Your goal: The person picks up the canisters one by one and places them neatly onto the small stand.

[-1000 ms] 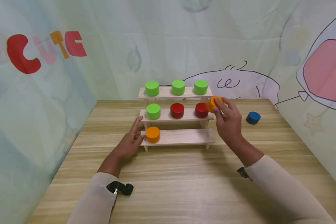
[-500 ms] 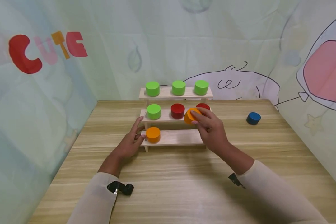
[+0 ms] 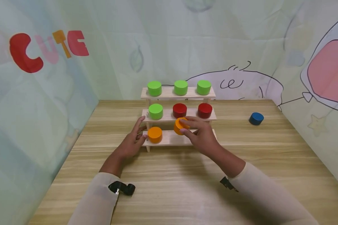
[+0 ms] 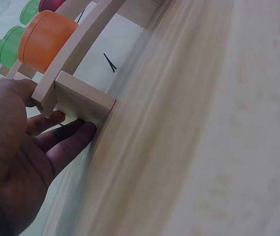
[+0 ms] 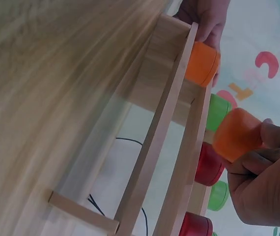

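Note:
My right hand point(image 3: 201, 134) pinches an orange round block point(image 3: 181, 126) between thumb and fingers, over the middle of the bottom shelf and in front of the red blocks. In the right wrist view, this orange block point(image 5: 238, 133) is apart from the shelf edge. My left hand point(image 3: 131, 142) touches the left end of the three-tier wooden rack point(image 3: 171, 142). Its extended fingers point(image 4: 73, 145) meet the rack's end and leg in the left wrist view. Another orange block point(image 3: 155, 135) sits at the bottom shelf's left end, close to the left thumb.
Three green blocks point(image 3: 181, 87) stand along the top shelf. The middle shelf bears a green block point(image 3: 156, 112) and two red blocks point(image 3: 204, 111). A blue block point(image 3: 256, 118) lies on the wooden table point(image 3: 169, 187), right of the rack. A printed curtain point(image 3: 115, 62) hangs behind.
My right hand has carried the orange block left and down, from beside the rack's right end to over the bottom shelf. My left hand has stayed at the rack's left end.

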`<action>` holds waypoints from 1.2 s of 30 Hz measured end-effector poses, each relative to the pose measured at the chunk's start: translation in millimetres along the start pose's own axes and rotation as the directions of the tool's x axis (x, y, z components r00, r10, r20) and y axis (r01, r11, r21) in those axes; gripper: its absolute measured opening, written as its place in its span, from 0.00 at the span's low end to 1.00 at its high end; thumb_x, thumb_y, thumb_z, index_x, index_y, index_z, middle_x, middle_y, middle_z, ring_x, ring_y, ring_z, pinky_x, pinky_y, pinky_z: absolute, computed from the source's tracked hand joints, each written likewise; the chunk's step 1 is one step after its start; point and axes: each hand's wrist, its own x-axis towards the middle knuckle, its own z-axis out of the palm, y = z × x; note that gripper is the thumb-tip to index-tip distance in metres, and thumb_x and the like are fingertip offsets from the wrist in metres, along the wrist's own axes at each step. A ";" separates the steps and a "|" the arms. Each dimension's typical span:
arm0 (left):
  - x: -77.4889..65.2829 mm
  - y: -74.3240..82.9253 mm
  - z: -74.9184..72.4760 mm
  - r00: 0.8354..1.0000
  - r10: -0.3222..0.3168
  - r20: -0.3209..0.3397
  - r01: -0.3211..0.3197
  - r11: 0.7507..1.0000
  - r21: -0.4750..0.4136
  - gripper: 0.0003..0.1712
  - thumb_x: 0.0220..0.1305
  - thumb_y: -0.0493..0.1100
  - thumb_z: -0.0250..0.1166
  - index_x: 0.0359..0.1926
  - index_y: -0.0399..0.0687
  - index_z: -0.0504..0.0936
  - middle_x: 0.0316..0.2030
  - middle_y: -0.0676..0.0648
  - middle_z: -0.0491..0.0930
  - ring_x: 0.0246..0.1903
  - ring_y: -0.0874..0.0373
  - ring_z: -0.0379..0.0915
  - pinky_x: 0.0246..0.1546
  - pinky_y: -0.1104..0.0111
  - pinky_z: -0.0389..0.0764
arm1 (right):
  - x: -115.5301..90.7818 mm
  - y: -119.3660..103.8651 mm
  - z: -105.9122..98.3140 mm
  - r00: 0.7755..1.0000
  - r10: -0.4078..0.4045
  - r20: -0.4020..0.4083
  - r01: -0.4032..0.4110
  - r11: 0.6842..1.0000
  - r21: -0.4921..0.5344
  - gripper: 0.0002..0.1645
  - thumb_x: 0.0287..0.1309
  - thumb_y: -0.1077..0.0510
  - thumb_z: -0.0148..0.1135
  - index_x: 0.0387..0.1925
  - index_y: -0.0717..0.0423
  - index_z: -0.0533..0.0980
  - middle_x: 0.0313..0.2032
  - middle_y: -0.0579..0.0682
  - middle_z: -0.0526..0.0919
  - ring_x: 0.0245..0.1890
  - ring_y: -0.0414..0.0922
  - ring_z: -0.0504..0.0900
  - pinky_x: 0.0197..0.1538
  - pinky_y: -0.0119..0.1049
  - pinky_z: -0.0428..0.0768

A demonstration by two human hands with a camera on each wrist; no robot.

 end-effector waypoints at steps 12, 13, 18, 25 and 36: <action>-0.6 1.2 0.1 1.000 -0.005 -0.001 0.005 1.000 0.001 0.46 0.88 0.42 0.51 0.88 0.77 0.33 0.84 0.30 0.58 0.77 0.30 0.70 0.73 0.38 0.74 | 8.9 7.5 10.1 0.965 0.242 0.101 -0.239 0.970 -0.044 0.26 0.65 0.61 0.78 0.64 0.49 0.87 0.70 0.57 0.84 0.74 0.58 0.80 0.57 0.45 0.91; -0.4 0.8 0.1 1.000 -0.006 0.000 0.006 1.000 0.001 0.46 0.88 0.43 0.51 0.88 0.78 0.33 0.84 0.31 0.58 0.77 0.30 0.70 0.73 0.38 0.74 | 9.1 8.2 10.4 0.960 0.259 0.107 -0.256 0.966 -0.048 0.26 0.64 0.61 0.78 0.64 0.49 0.87 0.70 0.57 0.84 0.74 0.57 0.80 0.57 0.44 0.91; -0.1 -0.5 0.3 1.000 -0.017 -0.003 0.017 1.000 0.007 0.46 0.88 0.43 0.52 0.88 0.82 0.34 0.84 0.32 0.59 0.77 0.31 0.70 0.73 0.39 0.75 | 8.6 10.2 12.0 0.945 0.303 0.126 -0.298 0.953 -0.055 0.27 0.64 0.61 0.79 0.64 0.48 0.87 0.71 0.56 0.83 0.76 0.56 0.78 0.62 0.47 0.89; 0.5 -1.1 0.5 1.000 -0.016 -0.003 0.016 1.000 0.012 0.46 0.89 0.43 0.51 0.88 0.80 0.33 0.85 0.31 0.58 0.77 0.30 0.70 0.73 0.38 0.74 | 7.5 15.8 14.1 0.957 0.253 0.138 -0.248 0.967 -0.053 0.24 0.65 0.63 0.77 0.62 0.53 0.87 0.71 0.58 0.83 0.76 0.57 0.79 0.66 0.50 0.87; 1.4 -1.4 -0.1 1.000 -0.026 0.001 0.026 1.000 0.010 0.47 0.88 0.44 0.51 0.88 0.82 0.34 0.85 0.33 0.58 0.76 0.31 0.72 0.72 0.38 0.75 | 8.4 16.6 12.3 0.943 0.290 0.163 -0.282 0.957 -0.070 0.25 0.64 0.61 0.78 0.63 0.50 0.87 0.73 0.57 0.81 0.78 0.57 0.76 0.51 0.37 0.89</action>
